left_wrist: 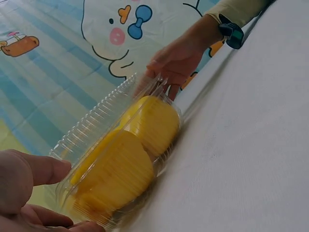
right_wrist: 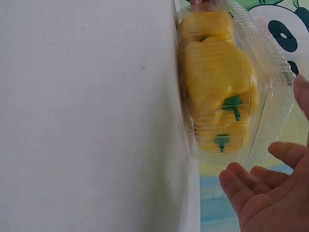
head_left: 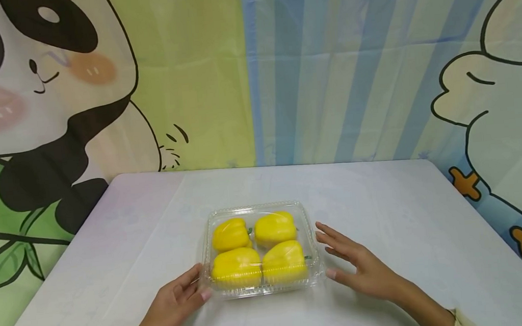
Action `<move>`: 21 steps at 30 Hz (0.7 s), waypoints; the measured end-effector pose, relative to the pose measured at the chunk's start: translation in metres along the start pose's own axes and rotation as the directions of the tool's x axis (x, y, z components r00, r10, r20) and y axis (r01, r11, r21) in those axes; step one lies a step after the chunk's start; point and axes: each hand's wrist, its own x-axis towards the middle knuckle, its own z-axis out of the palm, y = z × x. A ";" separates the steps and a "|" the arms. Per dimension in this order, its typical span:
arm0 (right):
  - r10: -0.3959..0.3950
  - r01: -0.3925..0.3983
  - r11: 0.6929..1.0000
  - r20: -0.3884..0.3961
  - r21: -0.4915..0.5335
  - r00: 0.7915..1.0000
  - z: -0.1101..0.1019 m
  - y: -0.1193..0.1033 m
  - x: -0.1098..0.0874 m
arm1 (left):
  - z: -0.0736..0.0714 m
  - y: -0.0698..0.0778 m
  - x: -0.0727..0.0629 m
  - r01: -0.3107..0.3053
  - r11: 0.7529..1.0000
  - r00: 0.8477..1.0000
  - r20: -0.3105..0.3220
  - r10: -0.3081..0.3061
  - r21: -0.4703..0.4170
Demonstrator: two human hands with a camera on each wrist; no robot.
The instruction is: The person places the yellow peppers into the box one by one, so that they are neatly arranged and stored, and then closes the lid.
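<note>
A clear plastic clamshell box (head_left: 266,291) sits on the table with several yellow bell peppers (head_left: 275,228) inside, closed under its transparent lid. Green stems show through the plastic in the right wrist view. My left hand (head_left: 175,297) is at the box's left side, fingers loosely bent, thumb and fingertips touching or very near its edge. In the left wrist view the thumb (left_wrist: 50,170) lies by the lid's rim and the other fingers by the base. My right hand (head_left: 358,265) stands just off the right side, fingers spread, holding nothing.
The table (head_left: 374,200) has a pale cloth over it. Behind stands a printed curtain (head_left: 208,75) with a panda and stripes. A dark watch (left_wrist: 232,33) is on the right wrist.
</note>
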 end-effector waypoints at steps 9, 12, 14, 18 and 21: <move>0.074 -0.074 0.997 -0.020 0.021 0.997 0.007 -0.003 0.001 | -0.006 -0.001 -0.001 0.114 0.988 0.993 -0.044 -0.110 0.103; 0.119 -0.118 0.993 -0.013 0.008 0.993 0.009 -0.004 0.000 | -0.009 -0.001 0.000 0.110 0.994 0.994 0.024 -0.111 0.015; 0.152 -0.152 0.988 0.008 0.018 0.988 0.009 -0.005 0.000 | -0.011 -0.001 0.001 0.111 0.993 0.992 0.070 -0.108 -0.050; 0.166 -0.174 0.978 0.072 0.118 0.983 0.011 -0.006 0.001 | -0.016 -0.002 0.004 0.144 0.973 0.981 0.156 -0.116 -0.182; 0.146 -0.171 0.956 0.118 0.238 0.982 0.011 -0.005 0.002 | -0.021 -0.004 0.004 0.189 0.942 0.968 0.216 -0.130 -0.277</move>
